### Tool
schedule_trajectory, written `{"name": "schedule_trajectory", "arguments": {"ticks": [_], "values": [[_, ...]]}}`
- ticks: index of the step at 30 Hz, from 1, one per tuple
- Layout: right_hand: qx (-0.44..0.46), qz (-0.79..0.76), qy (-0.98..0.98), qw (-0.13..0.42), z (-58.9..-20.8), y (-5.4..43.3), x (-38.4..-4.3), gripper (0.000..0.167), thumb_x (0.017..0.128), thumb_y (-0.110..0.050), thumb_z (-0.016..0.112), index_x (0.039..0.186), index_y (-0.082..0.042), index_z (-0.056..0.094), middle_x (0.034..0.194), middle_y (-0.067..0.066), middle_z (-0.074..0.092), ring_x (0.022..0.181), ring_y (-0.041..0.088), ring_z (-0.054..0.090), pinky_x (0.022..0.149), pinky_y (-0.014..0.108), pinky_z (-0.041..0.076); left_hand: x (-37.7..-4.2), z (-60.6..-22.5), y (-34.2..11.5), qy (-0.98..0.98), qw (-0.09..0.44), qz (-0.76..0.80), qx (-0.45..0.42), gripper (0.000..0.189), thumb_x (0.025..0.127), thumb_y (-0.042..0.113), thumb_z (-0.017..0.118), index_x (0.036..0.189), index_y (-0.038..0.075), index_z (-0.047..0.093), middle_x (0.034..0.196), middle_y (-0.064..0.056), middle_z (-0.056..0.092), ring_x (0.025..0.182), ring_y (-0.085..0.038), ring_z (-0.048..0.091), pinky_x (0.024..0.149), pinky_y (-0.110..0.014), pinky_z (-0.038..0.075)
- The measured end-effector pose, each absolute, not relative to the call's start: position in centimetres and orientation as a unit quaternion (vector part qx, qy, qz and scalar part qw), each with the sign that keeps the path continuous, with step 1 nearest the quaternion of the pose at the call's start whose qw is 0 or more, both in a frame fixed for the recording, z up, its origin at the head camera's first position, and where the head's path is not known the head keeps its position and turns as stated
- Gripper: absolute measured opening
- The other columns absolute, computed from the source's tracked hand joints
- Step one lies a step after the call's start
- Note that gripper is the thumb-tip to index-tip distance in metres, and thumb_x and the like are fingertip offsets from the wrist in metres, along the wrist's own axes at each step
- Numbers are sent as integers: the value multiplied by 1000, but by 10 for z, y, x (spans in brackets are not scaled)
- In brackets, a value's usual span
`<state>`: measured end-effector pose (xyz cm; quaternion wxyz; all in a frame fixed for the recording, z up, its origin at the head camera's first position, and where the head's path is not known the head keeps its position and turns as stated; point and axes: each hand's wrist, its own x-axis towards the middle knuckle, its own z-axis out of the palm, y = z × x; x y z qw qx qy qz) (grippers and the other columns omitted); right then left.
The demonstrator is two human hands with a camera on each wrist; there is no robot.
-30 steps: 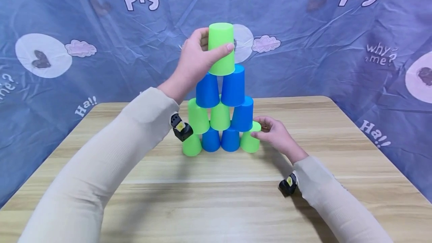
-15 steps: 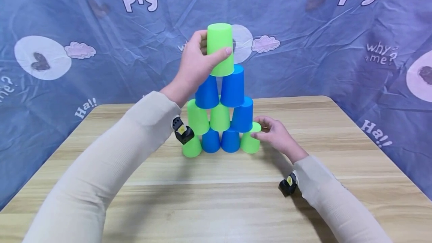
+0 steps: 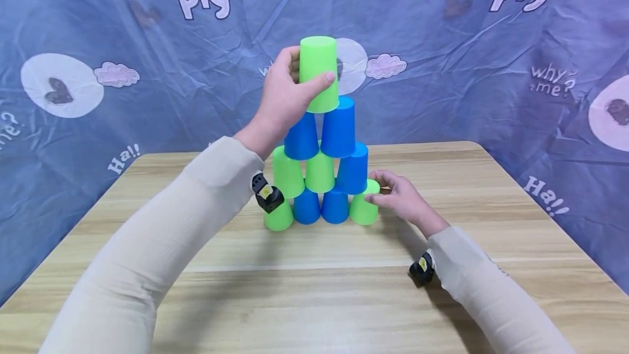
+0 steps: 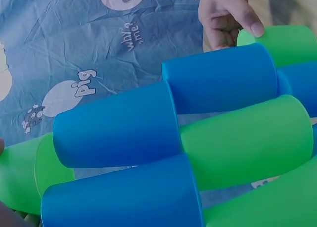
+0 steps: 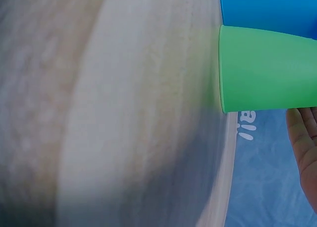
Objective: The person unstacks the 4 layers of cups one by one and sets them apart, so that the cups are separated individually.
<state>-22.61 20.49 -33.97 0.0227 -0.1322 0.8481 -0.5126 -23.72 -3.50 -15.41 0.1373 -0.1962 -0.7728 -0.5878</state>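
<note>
A green cup (image 3: pixel 316 62), mouth down, is gripped by my left hand (image 3: pixel 282 92), thumb across its front and fingers behind. It is over two blue cups (image 3: pixel 339 133) in the third row; I cannot tell whether it rests on them. In the left wrist view, the inside of that green cup (image 4: pixel 54 170) shows. Below come two green cups (image 3: pixel 287 173) and a blue cup (image 3: pixel 354 171), then a bottom row with blue cups (image 3: pixel 307 207) between green ones. My right hand (image 3: pixel 405 201) holds the bottom-right green cup (image 3: pixel 363 212) between thumb and fingers.
The cup pyramid stands on a wood-grain table (image 3: pixel 314 299). A blue printed cloth (image 3: pixel 432 97) hangs behind and beside it. Small black cameras (image 3: pixel 267 194) are strapped to both sleeves; the left forearm passes close to the pyramid's left side.
My left hand has shifted the top green cup very slightly left and down. The right hand stays at the bottom-right cup, and the stacked cups keep their places.
</note>
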Motion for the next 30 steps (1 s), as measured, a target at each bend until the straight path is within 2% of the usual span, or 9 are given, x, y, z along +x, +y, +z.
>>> {"name": "schedule_trajectory", "arguments": {"ticks": [12,30], "values": [[-137,-504,853,19,-341,205,-227,43,82,-13,67,120,-1,51,109,16,57,102,28,56,85,35,50,-238,-153,-37,-765,163,-595,-184,53,84,27,67,129,11,44,119,-4,55,103,-13,55,84,-29,50],[-136,-504,852,27,-337,206,-228,42,82,-12,67,119,1,52,109,18,56,100,27,56,87,35,49,-241,-152,-63,-743,234,-605,-165,51,82,24,70,124,7,48,114,-7,58,98,-15,56,85,-26,50]]}}
